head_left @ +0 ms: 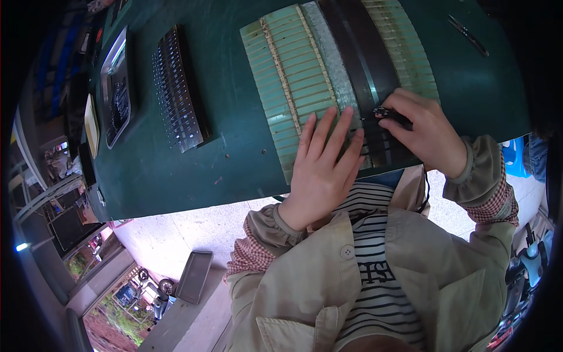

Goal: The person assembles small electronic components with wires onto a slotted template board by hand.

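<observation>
Two hands: your left hand, fingers spread, likely steadies the ribbed board beneath; your right hand pinches dark pieces alongside.

On the surface, near its left edge, lies the tray, with small parts in it. The plate lies right of the tray. Further right, the board reaches almost to the near edge, and the strip lies on it. Tweezers lie right of the board, toward the right edge.
</observation>
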The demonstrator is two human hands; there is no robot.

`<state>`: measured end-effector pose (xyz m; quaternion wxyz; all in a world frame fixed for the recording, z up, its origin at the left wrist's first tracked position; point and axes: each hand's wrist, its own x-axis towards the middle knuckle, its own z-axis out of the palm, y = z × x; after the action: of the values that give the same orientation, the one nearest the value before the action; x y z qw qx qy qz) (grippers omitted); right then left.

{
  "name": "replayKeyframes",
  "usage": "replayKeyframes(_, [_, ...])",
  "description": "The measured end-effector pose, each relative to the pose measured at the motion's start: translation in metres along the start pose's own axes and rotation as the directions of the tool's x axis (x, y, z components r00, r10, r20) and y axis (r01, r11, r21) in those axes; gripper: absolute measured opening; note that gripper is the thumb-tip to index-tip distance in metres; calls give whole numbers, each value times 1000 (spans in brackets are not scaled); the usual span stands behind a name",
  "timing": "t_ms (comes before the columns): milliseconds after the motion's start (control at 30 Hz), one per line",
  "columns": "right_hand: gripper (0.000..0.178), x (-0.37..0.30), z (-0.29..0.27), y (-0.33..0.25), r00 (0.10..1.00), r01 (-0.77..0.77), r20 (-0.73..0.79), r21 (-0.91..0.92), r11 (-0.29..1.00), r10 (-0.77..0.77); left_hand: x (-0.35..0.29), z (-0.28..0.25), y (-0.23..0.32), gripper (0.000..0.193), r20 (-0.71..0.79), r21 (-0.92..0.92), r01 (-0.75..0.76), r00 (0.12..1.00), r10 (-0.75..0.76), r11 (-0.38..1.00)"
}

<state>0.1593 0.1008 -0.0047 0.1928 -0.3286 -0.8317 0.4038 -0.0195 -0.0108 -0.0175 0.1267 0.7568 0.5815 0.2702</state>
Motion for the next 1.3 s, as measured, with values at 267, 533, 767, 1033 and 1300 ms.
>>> replayKeyframes(267, [14, -6, -28, -7, 994, -98, -38, 55, 994, 100, -1, -24, 2, 32, -5, -295, 109, 993, -116, 949])
replayKeyframes(533, [14, 10, -30, -16, 986, -105, 151, 288, 952, 63, 20, -8, -4, 11, -33, -575, 187, 967, -252, 797])
replayKeyframes(767, [15, 20, -32, 9, 977, -183, 151, 218, 959, 152, 13, -7, -14, 10, -163, -329, 147, 964, -209, 933])
replayKeyframes(1033, [17, 27, -11, 19, 995, -84, 58, 159, 984, 76, 12, -1, -23, 23, -91, -209, 98, 989, -119, 973])
replayKeyframes(1300, [19, 22, 0, -1, 999, -30, -21, -155, 987, 27, 11, -11, -17, 39, 53, 55, -5, 999, 2, 998])
